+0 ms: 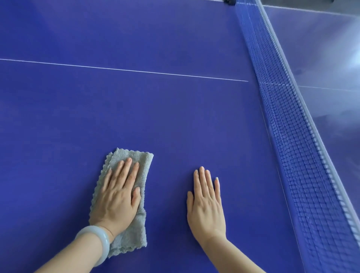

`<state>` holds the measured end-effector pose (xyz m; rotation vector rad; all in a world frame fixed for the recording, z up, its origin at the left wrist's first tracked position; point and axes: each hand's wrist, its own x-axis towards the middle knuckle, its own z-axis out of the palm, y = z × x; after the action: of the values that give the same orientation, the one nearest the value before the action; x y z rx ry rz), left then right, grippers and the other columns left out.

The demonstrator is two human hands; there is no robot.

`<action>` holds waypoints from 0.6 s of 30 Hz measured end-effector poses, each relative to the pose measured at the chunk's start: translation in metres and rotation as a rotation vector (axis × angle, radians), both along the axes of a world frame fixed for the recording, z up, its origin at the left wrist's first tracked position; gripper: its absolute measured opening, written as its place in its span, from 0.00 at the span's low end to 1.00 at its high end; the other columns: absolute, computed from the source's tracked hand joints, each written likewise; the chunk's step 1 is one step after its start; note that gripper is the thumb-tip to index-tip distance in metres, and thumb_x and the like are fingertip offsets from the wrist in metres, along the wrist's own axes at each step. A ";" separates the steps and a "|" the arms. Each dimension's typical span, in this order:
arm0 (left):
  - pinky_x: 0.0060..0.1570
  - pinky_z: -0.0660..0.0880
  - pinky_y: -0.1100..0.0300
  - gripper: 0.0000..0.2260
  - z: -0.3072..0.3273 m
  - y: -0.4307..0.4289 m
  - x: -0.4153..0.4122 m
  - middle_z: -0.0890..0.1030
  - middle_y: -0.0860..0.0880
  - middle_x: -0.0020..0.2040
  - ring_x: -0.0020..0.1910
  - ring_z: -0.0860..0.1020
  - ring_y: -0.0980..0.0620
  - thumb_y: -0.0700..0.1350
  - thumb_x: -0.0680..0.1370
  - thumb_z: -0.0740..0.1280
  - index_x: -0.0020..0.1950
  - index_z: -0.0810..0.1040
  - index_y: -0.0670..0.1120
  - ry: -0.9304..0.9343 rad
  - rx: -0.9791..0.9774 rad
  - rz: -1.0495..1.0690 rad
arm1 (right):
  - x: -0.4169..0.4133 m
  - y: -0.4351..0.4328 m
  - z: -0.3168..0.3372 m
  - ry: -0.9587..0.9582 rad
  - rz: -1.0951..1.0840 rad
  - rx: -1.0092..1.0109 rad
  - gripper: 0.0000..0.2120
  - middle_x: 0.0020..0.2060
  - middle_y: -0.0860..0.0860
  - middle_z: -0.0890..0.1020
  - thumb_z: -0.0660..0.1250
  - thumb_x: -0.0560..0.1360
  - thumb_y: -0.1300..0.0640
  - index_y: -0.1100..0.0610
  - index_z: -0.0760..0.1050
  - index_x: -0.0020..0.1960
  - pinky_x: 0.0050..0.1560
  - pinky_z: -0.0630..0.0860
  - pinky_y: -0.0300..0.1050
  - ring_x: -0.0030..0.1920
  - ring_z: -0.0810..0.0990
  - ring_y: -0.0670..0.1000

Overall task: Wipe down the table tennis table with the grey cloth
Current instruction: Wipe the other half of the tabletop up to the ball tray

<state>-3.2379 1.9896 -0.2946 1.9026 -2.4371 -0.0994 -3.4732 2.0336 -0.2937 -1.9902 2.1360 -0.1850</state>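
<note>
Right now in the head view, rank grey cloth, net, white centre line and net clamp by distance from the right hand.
1. grey cloth, left of the right hand
2. net, to its right
3. white centre line, ahead
4. net clamp, far edge

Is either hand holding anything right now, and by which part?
Nothing is gripped. The left hand presses flat on the middle of the grey cloth; the right hand rests flat on the table.

Grey floor (pixel 302 3) — pale glare (pixel 355 56) at right
</note>
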 end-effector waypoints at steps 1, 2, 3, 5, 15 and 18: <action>0.76 0.57 0.44 0.28 0.003 0.002 -0.004 0.58 0.45 0.80 0.79 0.56 0.46 0.51 0.80 0.49 0.79 0.60 0.42 -0.001 0.001 0.025 | 0.000 -0.001 -0.001 -0.009 -0.001 0.004 0.28 0.79 0.50 0.49 0.38 0.81 0.50 0.58 0.47 0.80 0.77 0.41 0.51 0.80 0.44 0.49; 0.76 0.57 0.43 0.28 0.005 0.006 -0.010 0.58 0.45 0.80 0.79 0.56 0.46 0.51 0.80 0.48 0.79 0.60 0.42 0.005 0.004 0.067 | 0.000 -0.001 -0.002 -0.020 -0.007 0.009 0.28 0.79 0.48 0.46 0.36 0.81 0.49 0.57 0.44 0.79 0.78 0.38 0.49 0.79 0.40 0.47; 0.75 0.58 0.42 0.28 0.006 0.013 -0.018 0.57 0.44 0.80 0.79 0.56 0.45 0.50 0.80 0.48 0.79 0.59 0.41 0.015 0.011 0.113 | 0.000 -0.001 -0.002 -0.027 -0.015 0.015 0.28 0.79 0.47 0.43 0.35 0.81 0.48 0.55 0.41 0.79 0.78 0.36 0.48 0.79 0.37 0.45; 0.74 0.59 0.40 0.29 0.005 0.039 -0.042 0.59 0.40 0.79 0.79 0.57 0.42 0.50 0.79 0.49 0.78 0.60 0.39 0.035 0.027 0.140 | -0.001 -0.001 -0.003 -0.025 -0.018 0.028 0.27 0.79 0.45 0.41 0.35 0.81 0.47 0.54 0.38 0.79 0.77 0.33 0.46 0.78 0.34 0.43; 0.66 0.65 0.47 0.25 -0.003 0.094 -0.013 0.73 0.45 0.72 0.72 0.67 0.48 0.53 0.79 0.52 0.69 0.77 0.44 0.078 -0.035 -0.203 | 0.003 -0.002 -0.003 0.056 -0.017 0.040 0.31 0.78 0.46 0.37 0.32 0.78 0.44 0.54 0.34 0.78 0.77 0.32 0.48 0.77 0.31 0.45; 0.69 0.64 0.42 0.29 -0.004 0.079 0.036 0.69 0.43 0.74 0.73 0.67 0.44 0.55 0.82 0.44 0.72 0.72 0.41 0.093 -0.025 -0.022 | 0.004 -0.001 -0.005 0.064 -0.025 0.043 0.30 0.78 0.45 0.35 0.31 0.78 0.44 0.53 0.31 0.77 0.76 0.30 0.47 0.76 0.29 0.44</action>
<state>-3.2022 2.0684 -0.2989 1.8179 -2.3883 -0.1546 -3.4696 2.0322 -0.2986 -1.9717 2.1856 -0.0802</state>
